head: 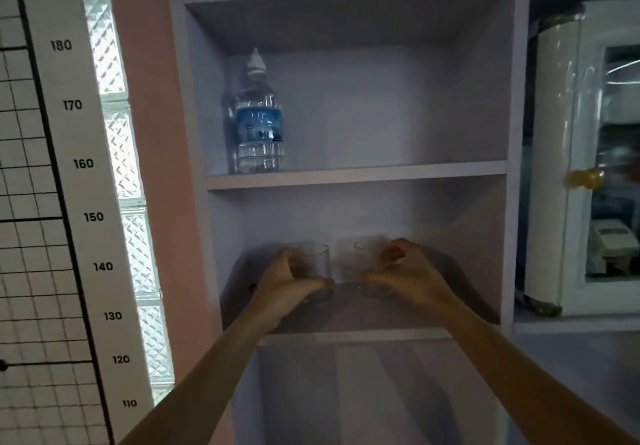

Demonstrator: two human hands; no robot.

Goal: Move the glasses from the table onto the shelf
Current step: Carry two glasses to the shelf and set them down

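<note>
I see both bare forearms stretched forward and upward side by side, the left grip (289,280) and the right grip (403,273) each curled closed, thumbs low, fingers wrapped over, wrists near level, hands apart.

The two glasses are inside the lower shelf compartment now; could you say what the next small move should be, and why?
Probably let go: the left hand and right hand each grip a glass low over the shelf board, though contact is unclear.
</note>
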